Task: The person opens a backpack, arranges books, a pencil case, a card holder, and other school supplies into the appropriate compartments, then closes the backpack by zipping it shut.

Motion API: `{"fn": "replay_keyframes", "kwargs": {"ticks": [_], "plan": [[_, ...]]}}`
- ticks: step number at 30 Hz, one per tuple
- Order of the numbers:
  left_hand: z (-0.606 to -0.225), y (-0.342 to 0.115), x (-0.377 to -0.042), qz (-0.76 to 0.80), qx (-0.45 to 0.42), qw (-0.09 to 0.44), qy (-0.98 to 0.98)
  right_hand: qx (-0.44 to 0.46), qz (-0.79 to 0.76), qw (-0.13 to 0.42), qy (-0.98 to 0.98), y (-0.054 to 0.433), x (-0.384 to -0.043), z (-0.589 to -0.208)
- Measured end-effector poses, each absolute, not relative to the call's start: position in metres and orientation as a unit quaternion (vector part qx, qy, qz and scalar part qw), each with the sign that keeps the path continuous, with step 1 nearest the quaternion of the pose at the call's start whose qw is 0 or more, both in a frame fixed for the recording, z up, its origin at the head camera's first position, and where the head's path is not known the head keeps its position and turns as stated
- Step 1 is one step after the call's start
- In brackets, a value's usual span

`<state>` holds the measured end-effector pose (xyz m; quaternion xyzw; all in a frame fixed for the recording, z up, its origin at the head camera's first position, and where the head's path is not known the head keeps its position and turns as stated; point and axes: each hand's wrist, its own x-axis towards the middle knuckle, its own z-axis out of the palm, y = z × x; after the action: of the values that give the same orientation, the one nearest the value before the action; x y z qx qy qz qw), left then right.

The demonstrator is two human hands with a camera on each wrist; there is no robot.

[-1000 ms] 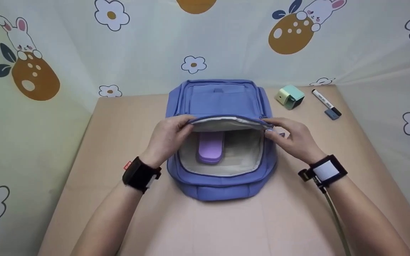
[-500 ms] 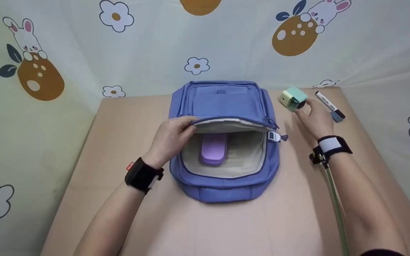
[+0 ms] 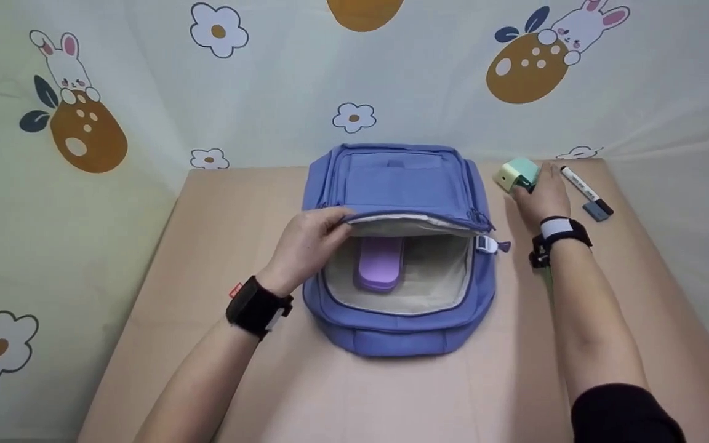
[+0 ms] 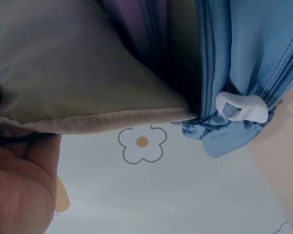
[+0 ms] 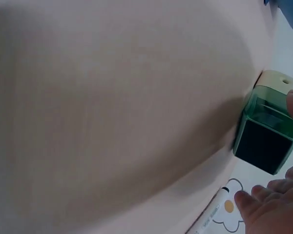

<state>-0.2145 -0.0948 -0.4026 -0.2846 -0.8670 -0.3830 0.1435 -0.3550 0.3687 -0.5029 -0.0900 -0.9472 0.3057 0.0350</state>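
Blue backpack flap is pinched by the left hand; purple case is seen inside. Sharpener is seated on the desk, right of the backpack — flanked by the spread right hand; firmness of contact can't be told.

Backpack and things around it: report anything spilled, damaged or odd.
Nothing stands out: the backpack lies open, purple case inside; green sharpener, marker and blue block lie beside it, no spill or damage visible.
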Motion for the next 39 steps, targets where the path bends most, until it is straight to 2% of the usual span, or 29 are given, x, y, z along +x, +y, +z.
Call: {"fn": "replay_keyframes", "kwargs": {"ticks": [9,14,21,27,34,39], "plan": [[-0.402,-0.096,-0.215,-0.387,-0.283,0.145,-0.865,-0.113,0.316,0.045,-0.941,0.36,-0.355,-0.502],[-0.402,-0.096,-0.213,-0.386,-0.275,0.151,-0.868,-0.085,0.312,0.06,-0.944,0.364,-0.338,-0.496],[-0.399,-0.093,-0.216,-0.409,-0.25,0.148,-0.865,-0.005,0.319,0.088,-0.944,0.377,-0.287,-0.475],[-0.395,-0.088,-0.219,-0.439,-0.222,0.14,-0.859,0.058,0.339,0.073,-0.936,0.374,-0.228,-0.454],[-0.394,-0.087,-0.22,-0.46,-0.201,0.131,-0.855,0.186,0.36,0.038,-0.913,0.344,-0.173,-0.443],[-0.394,-0.086,-0.22,-0.463,-0.205,0.133,-0.852,0.271,0.334,0.038,-0.902,0.31,-0.159,-0.449]]}}
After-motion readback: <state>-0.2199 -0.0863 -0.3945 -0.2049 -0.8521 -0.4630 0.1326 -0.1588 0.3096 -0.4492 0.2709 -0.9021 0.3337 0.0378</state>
